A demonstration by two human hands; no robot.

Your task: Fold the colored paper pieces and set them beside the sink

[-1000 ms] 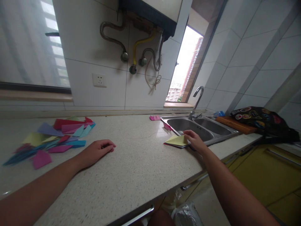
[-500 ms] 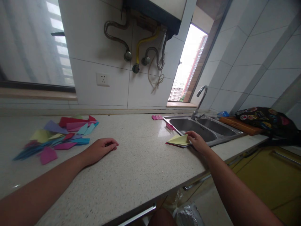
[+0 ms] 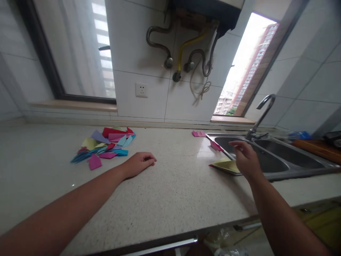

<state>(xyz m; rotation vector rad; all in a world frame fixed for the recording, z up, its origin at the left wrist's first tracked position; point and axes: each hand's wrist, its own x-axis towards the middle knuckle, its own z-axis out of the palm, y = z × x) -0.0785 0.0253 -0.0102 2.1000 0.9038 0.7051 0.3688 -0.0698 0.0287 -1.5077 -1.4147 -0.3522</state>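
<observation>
My left hand (image 3: 140, 164) rests on the speckled counter, its fingers curled together around nothing visible. To its left lies a loose pile of folded coloured papers (image 3: 108, 143) in pink, red, blue, purple and yellow. My right hand (image 3: 246, 158) is raised over the sink's near left corner, fingers stretched out and apart from the paper. Just left of it, a folded yellow paper (image 3: 225, 164) with a pink edge under it lies at the sink rim, partly covered by the hand. Two pink folded papers, one on the counter (image 3: 198, 133) and one against the sink edge (image 3: 216, 146), lie farther back.
A double steel sink (image 3: 298, 173) with a curved faucet (image 3: 262, 113) is set into the counter at right. Beyond it is a wooden board (image 3: 317, 151). Hoses and valves (image 3: 176, 76) hang on the tiled wall. A drawer handle (image 3: 162, 246) shows below the front edge.
My right hand has let go of the yellow paper and lifted off it. The paper stays by the sink. The camera has turned left; my left hand stays on the counter.
</observation>
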